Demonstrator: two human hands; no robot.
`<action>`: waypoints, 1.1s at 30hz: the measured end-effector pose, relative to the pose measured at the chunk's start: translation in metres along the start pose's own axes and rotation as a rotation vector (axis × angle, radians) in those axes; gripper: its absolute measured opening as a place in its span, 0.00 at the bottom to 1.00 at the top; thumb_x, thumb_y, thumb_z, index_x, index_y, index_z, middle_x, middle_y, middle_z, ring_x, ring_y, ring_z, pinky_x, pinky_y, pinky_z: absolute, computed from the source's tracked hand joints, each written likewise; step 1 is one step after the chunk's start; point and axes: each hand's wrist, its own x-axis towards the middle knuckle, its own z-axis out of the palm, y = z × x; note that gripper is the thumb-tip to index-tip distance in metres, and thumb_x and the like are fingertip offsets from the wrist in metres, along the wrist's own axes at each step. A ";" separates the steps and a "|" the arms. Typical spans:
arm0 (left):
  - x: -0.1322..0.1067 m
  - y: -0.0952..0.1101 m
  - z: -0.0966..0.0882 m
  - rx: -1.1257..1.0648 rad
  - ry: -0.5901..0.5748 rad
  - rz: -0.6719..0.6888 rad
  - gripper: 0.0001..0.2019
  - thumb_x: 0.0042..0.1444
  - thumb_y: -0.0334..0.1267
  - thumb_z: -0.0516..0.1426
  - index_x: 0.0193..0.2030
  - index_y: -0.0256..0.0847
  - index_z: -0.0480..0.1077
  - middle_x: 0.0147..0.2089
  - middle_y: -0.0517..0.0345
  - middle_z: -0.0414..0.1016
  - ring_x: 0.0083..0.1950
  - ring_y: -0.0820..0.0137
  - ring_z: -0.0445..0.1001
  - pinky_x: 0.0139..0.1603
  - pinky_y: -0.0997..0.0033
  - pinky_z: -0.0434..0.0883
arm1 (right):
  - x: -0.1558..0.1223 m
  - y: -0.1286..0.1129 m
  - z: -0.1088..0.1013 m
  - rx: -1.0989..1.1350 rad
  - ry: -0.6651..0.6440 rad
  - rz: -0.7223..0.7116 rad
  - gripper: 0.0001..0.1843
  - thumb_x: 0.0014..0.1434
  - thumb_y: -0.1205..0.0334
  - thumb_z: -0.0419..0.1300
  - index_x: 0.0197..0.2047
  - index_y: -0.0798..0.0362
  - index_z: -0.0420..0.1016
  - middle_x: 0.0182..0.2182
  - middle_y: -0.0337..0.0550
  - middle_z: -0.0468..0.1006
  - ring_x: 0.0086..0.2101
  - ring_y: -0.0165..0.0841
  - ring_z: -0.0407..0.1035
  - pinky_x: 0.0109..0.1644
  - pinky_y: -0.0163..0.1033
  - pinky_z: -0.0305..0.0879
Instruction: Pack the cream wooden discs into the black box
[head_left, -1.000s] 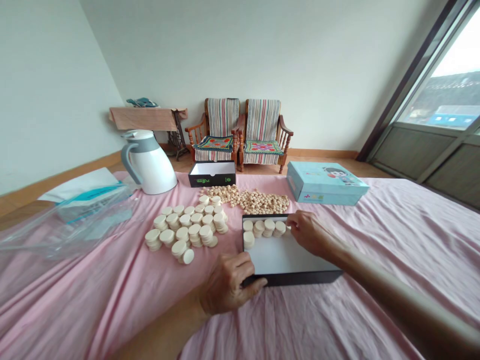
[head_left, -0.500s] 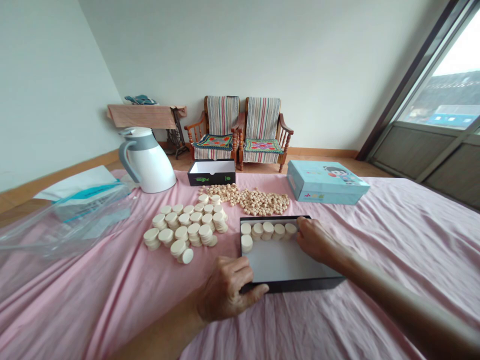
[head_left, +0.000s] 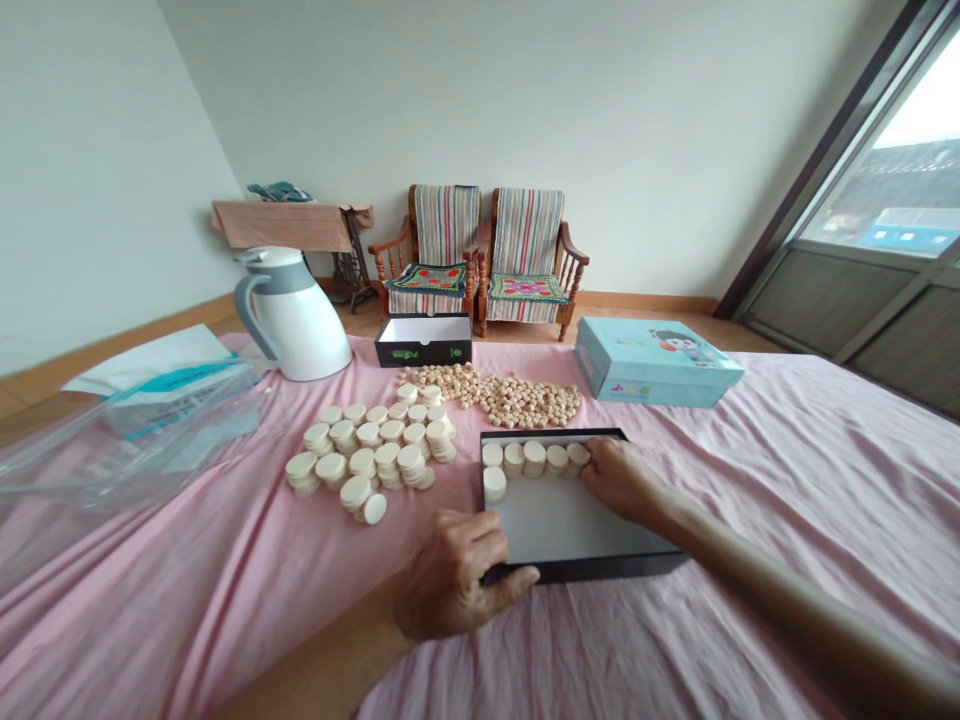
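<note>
– where to look for the box [head_left: 581, 535]?
– at the clock's centre, open-topped on the pink cloth [head_left: 810, 500], with twelve as the far side.
– and in it?
– discs [head_left: 535, 457] in five stacks, lined along the wall at twelve, plus a sixth stack at ten, just nearer than the row's left end.
– and the left hand [head_left: 457, 577]?
– at eight, gripping the box by its near corner.
– and the right hand [head_left: 619, 480]?
– reaching in from four to about twelve, with fingers curled at the row's right end. cannot tell whether gripping any disc.
– what else to see?
– loose discs [head_left: 388, 458], mostly stacked, towards ten; pale pieces [head_left: 529, 402] spread at eleven, with the small box [head_left: 424, 353] just behind; farther out at ten, the jug [head_left: 311, 325]; at nine, a clear bag [head_left: 154, 440]; at one, the blue box [head_left: 645, 388].
</note>
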 end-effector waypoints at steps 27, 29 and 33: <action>0.001 0.002 -0.003 -0.050 -0.028 -0.025 0.19 0.62 0.45 0.50 0.24 0.37 0.68 0.24 0.58 0.66 0.24 0.74 0.68 0.25 0.72 0.59 | -0.014 -0.030 -0.012 0.200 -0.089 -0.328 0.18 0.51 0.74 0.48 0.38 0.55 0.76 0.33 0.49 0.79 0.37 0.36 0.72 0.40 0.35 0.58; 0.001 0.002 -0.003 -0.048 -0.029 -0.026 0.20 0.63 0.46 0.49 0.24 0.37 0.68 0.24 0.58 0.66 0.24 0.74 0.68 0.26 0.72 0.60 | -0.013 -0.035 -0.009 0.232 -0.088 -0.335 0.20 0.51 0.74 0.48 0.42 0.56 0.76 0.34 0.49 0.79 0.38 0.35 0.72 0.41 0.35 0.58; 0.001 0.002 -0.002 -0.050 -0.013 -0.023 0.19 0.62 0.46 0.50 0.23 0.38 0.67 0.23 0.58 0.66 0.24 0.74 0.68 0.25 0.73 0.60 | -0.010 -0.038 -0.006 0.242 -0.083 -0.316 0.20 0.52 0.73 0.48 0.43 0.57 0.76 0.34 0.50 0.79 0.38 0.35 0.72 0.42 0.35 0.58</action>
